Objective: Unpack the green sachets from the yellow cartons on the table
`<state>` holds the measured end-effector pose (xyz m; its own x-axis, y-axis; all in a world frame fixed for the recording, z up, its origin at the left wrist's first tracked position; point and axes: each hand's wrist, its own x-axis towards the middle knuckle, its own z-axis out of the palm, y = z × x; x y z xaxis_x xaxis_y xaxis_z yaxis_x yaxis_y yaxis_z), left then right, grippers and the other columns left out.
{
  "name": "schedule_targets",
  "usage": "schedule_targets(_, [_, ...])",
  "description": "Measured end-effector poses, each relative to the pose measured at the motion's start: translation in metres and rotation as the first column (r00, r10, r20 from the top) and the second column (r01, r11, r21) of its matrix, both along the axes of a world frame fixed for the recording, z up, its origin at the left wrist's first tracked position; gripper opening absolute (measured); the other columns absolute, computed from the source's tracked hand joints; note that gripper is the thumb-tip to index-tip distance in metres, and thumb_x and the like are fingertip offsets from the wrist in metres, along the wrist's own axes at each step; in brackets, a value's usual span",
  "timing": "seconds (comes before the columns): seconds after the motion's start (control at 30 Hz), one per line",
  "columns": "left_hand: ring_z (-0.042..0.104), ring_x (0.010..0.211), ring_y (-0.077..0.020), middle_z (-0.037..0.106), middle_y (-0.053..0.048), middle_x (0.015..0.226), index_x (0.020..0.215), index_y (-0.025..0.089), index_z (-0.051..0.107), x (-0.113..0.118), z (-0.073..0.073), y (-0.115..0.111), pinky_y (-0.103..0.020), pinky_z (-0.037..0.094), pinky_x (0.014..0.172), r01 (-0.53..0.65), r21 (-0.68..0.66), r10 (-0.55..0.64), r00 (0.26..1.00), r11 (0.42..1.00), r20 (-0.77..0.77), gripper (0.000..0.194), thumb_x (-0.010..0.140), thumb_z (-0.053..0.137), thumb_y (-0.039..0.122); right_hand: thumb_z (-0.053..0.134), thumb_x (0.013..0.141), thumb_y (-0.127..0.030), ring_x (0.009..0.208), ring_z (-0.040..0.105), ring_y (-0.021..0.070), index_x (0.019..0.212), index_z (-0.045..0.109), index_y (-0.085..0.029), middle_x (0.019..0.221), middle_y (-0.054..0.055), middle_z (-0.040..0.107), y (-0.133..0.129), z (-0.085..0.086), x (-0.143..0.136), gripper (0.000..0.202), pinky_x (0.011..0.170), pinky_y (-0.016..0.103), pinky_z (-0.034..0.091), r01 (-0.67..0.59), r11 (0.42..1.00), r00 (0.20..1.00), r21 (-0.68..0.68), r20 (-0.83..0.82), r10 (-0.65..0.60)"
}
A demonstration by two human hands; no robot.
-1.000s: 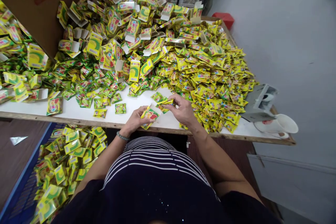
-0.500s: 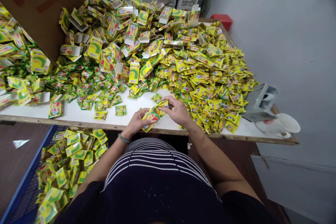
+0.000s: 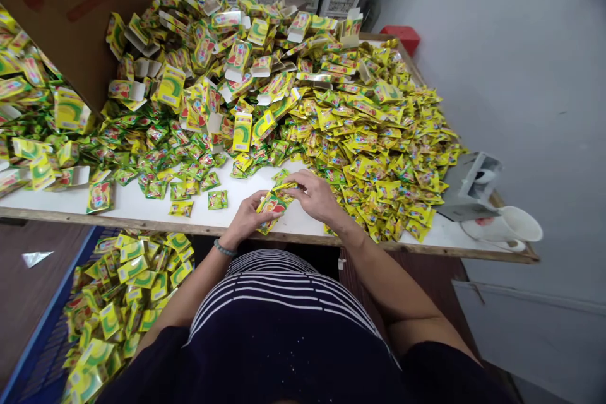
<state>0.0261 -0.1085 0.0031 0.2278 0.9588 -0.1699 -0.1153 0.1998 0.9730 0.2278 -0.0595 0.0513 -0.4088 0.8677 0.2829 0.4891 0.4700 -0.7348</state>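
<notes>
My left hand is wrapped round a small yellow and green carton with red fruit pictures, tilted above the table's front edge. The fingers of my right hand are pressed together at the carton's upper end, where a narrow yellow strip shows. My fingers partly hide that end, so I cannot tell whether it is a flap or a sachet. Close by on the right lies a big heap of yellow sachets. Green sachets lie loose left of my hands.
Yellow cartons, many with raised flaps, are piled at the back. A blue crate with more cartons stands below left. A brown cardboard sheet rises at left. A grey device and white mug are at right.
My right hand has shifted slightly left and up over the carton's upper end. The yellow sachet seen at its fingertips before no longer shows clearly. My left hand keeps its hold.
</notes>
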Motion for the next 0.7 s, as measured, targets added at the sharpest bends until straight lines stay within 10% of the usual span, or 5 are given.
schedule_targets(0.33, [0.063, 0.073, -0.0142, 0.071, -0.001, 0.088, 0.105, 0.017, 0.063, 0.004, -0.007, -0.003, -0.025, 0.048, 0.070, -0.008, -0.053, 0.010, 1.000, 0.999, 0.028, 0.053, 0.062, 0.088, 0.037, 0.071, 0.074, -0.007, 0.076, 0.059, 0.0169, 0.084, 0.074, -0.022, 0.080, 0.002, 0.067, 0.019, 0.008, -0.018, 0.018, 0.072, 0.029, 0.042, -0.199, 0.975, 0.955, -0.098, 0.206, 0.215])
schedule_targets(0.47, [0.063, 0.074, -0.0140, 0.070, -0.002, 0.091, 0.109, 0.018, 0.061, 0.003, -0.010, -0.001, -0.024, 0.047, 0.070, -0.033, -0.047, 0.035, 0.998, 0.998, 0.056, 0.053, 0.068, 0.084, 0.044, 0.071, 0.079, -0.017, 0.071, 0.060, 0.0153, 0.109, 0.070, -0.024, 0.086, 0.001, 0.070, 0.018, 0.003, -0.021, 0.031, 0.069, 0.028, 0.046, -0.060, 0.989, 0.998, -0.137, -0.001, 0.060])
schedule_targets(0.7, [0.059, 0.086, -0.0159, 0.066, -0.002, 0.092, 0.100, 0.018, 0.063, 0.002, -0.015, 0.003, -0.026, 0.047, 0.079, -0.020, 0.066, 0.026, 0.994, 0.998, -0.102, 0.042, 0.080, 0.070, 0.055, 0.064, 0.081, -0.014, 0.077, 0.064, 0.0181, 0.078, 0.072, -0.021, 0.083, 0.003, 0.073, 0.019, -0.014, -0.026, 0.011, 0.073, 0.030, 0.046, -0.051, 0.998, 0.996, -0.047, 0.075, 0.054])
